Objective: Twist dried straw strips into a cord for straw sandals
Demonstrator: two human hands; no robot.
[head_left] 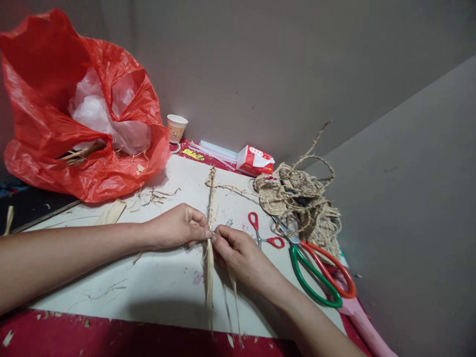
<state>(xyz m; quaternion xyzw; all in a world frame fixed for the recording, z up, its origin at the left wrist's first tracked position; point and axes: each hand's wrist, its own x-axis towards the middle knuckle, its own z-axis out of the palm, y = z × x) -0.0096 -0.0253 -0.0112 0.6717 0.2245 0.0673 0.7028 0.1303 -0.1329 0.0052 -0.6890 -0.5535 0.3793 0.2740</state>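
Observation:
My left hand (186, 225) pinches a plaited cord of dry husk strips (211, 198) near its lower end. Close against it, my right hand (238, 248) pinches strips at the same spot, its fingertips almost meeting the left thumb. Above the hands the braid runs up the white board to a small knotted loop. Loose pale strips (210, 277) hang down below my fingers toward the board's front edge. A thinner twisted cord (238, 189) leads from the top of the braid to the right. Exactly how the strips cross between the fingertips is hidden.
Right of my hands lie small red-handled scissors (256, 228), big shears with green and orange handles (316, 272), and a heap of braided cord (316, 203). Behind stand a tissue pack (255, 161) and a paper cup (176, 128). A red plastic bag (126, 173) fills the back left.

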